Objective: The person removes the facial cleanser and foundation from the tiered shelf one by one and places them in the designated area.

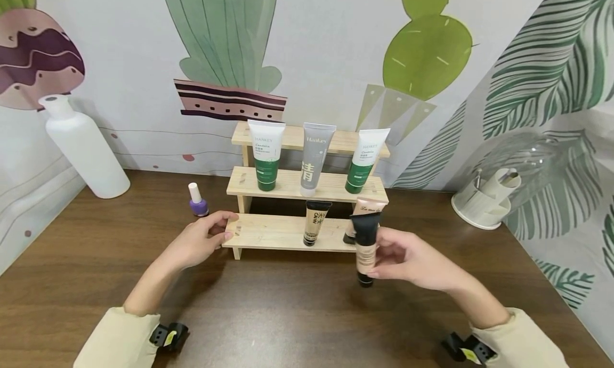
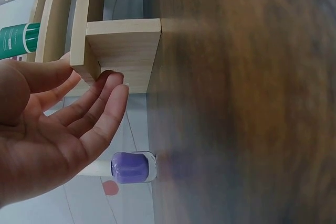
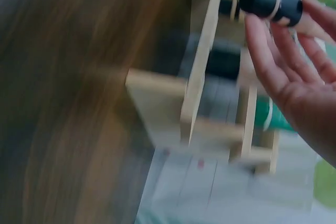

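Black-and-beige cosmetic tube (image 1: 366, 251) is up off the counter (image 1: 288, 315), in front of the right end of the wooden three-tier stand (image 1: 290, 178), cap down. Right hand (image 1: 408, 256) grasps it, thumb and fingers pinching the body from the side, probably so the cap underneath is free and the tube upright. Left hand (image 1: 199, 243) grips the left end of the stand's lowest shelf (image 1: 268, 232), likely to steady a light frame.

Lowest shelf of stand: small gold tube (image 1: 315, 221) just right of centre; pink tube (image 1: 371, 205) near the right end, partly hidden by the held one. Middle shelf: white-and-green Hankey tube (image 1: 267, 155) left, grey Hankey tube (image 1: 316, 155) centre, second white-and-green tube (image 1: 366, 157) right. All sit cap down, labels outward, presumably because caps make a base and fronts read easily.

Left of stand: purple nail polish bottle (image 1: 198, 205) near, white bottle (image 1: 88, 149) farther off. Right of stand, well apart: white organizer (image 1: 486, 205) under a clear cover.

Pose: both forearms slant inward from the stand's front; left fingers bend around the board's end, right fingers reach round the tube.
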The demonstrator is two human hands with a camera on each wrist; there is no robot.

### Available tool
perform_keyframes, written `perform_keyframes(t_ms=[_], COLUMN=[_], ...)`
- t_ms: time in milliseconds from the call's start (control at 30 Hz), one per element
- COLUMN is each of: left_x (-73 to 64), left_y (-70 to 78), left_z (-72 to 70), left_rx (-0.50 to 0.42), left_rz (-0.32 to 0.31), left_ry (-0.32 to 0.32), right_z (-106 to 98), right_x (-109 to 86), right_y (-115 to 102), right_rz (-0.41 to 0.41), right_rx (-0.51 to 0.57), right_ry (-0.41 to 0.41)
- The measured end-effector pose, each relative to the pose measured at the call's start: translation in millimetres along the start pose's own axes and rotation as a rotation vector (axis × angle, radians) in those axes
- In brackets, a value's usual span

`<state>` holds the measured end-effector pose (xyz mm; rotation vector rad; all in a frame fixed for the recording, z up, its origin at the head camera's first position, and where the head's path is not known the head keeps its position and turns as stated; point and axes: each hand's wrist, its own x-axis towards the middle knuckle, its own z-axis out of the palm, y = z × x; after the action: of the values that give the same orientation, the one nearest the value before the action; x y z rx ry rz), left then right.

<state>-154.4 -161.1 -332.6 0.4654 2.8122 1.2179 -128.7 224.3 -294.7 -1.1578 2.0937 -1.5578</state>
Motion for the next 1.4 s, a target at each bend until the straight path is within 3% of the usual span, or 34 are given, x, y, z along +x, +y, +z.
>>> perform_keyframes(t_ms=[133,267,633,1067,1400], left_x=[-0.1,-0.2,-0.2,-0.7,-0.4], left_y=[0.0,0.0,-1.2,-0.6,1.8], left_z=[-0.3,-0.4,0.1,0.0,-0.5], left_rx=[0.007,0.014,-0.003,-0.015,-0.021], left_rz=[0.007,0.009,0.004,0.012,0.001], left_ry=[0.006,0.010,0.002,-0.002,-0.010], right_z=[-23,-44,-84,-97,-103], right_x=[-17.7,-31.5,-46.0,-27.7,-13.5], right_y=[2,5,47,92,109], right_rz=[-0.024,0.016,0.313,0.569,0.672], right_rx=[0.019,-0.004,0.149,0.139,0.077], right_ry=[-0.009,0.053,0.288,0.420,0.449])
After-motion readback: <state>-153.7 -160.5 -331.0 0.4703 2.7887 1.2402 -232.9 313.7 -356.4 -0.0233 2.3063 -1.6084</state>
